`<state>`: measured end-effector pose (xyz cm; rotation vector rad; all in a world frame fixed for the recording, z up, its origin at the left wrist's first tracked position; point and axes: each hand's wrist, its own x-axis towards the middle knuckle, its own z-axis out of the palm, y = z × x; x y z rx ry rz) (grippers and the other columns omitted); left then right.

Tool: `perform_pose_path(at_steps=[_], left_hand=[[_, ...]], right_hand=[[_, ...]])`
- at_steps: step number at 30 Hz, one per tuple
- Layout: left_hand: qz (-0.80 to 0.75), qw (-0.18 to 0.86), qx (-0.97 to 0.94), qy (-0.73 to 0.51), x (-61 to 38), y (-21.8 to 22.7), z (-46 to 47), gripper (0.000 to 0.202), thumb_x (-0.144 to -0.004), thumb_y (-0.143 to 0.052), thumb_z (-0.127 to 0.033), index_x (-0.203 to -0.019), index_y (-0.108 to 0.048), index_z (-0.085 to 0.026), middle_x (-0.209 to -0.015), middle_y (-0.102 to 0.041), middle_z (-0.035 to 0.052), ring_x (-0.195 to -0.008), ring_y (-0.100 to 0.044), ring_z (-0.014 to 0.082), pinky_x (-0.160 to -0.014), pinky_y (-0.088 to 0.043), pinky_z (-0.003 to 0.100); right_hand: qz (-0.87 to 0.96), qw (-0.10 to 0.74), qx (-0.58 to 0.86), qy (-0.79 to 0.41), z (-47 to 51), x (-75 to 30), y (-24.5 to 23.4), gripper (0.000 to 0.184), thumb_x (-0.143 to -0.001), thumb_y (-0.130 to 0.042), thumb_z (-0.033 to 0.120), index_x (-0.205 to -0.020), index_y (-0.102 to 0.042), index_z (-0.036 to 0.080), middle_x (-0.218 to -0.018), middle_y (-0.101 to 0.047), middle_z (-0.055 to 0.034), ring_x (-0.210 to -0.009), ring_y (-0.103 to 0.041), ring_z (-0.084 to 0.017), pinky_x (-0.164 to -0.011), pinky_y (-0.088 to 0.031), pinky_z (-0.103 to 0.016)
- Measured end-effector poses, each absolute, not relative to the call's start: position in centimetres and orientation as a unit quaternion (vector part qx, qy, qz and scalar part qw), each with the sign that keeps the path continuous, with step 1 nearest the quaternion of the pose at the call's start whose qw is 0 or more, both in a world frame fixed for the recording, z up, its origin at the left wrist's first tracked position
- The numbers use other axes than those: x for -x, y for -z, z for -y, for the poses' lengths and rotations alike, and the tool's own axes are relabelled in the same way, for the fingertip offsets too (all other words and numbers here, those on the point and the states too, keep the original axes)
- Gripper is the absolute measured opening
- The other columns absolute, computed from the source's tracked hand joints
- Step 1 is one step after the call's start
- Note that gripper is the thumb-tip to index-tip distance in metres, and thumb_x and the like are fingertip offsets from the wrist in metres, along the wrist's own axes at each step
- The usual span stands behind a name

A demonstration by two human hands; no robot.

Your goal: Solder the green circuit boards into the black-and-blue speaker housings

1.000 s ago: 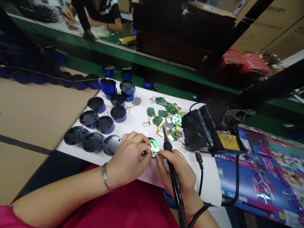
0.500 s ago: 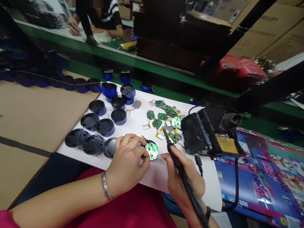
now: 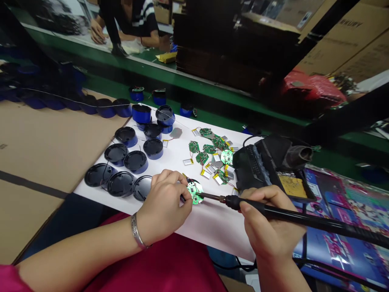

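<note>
Our right hand (image 3: pixel 273 229) has swung its gripped soldering iron (image 3: pixel 234 202) to the circuit board (image 3: pixel 195 187) our left hand (image 3: pixel 166 202) pinches near the front edge of the bench (image 3: pixel 219 227).

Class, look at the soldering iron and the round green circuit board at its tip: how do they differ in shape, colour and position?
Shape: the soldering iron is long and thin; the circuit board is flat and roundish.
Colour: the iron is mostly black; the board is bright green.
Position: the iron is gripped in the right hand; the board is at the left hand's fingertips.
</note>
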<state>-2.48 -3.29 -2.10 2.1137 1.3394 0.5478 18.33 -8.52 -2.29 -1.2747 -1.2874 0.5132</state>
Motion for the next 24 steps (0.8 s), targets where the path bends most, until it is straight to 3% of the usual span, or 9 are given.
perform_pose_path(at_steps=[14,24], left_hand=[[-0.486,0.277,-0.798,-0.224,2.63,2.22,3.56,0.017,-0.082,-0.060,-0.015,-0.069,-0.069,-0.022,-0.098,-0.067,0.0038,-0.101,-0.054,0.0239,-0.089,-0.037,0.044],[-0.486,0.271,-0.803,-0.211,2.39,2.06,3.25,0.017,-0.078,-0.060,-0.012,-0.065,-0.067,-0.021,-0.090,-0.067,0.0029,-0.095,-0.054,0.0228,-0.085,-0.038,0.042]], right_hand=[[0.566,0.578,0.540,-0.233,8.37,-17.66,1.92,0.015,-0.079,-0.063,0.010,-0.076,-0.052,0.020,-0.063,-0.051,0.0036,-0.053,-0.048,-0.011,-0.045,-0.037,-0.024],[0.570,0.550,0.566,-0.228,8.28,-17.39,1.62,0.016,-0.077,-0.063,0.012,-0.076,-0.050,0.022,-0.061,-0.051,0.0044,-0.049,-0.045,-0.010,-0.042,-0.035,-0.022]])
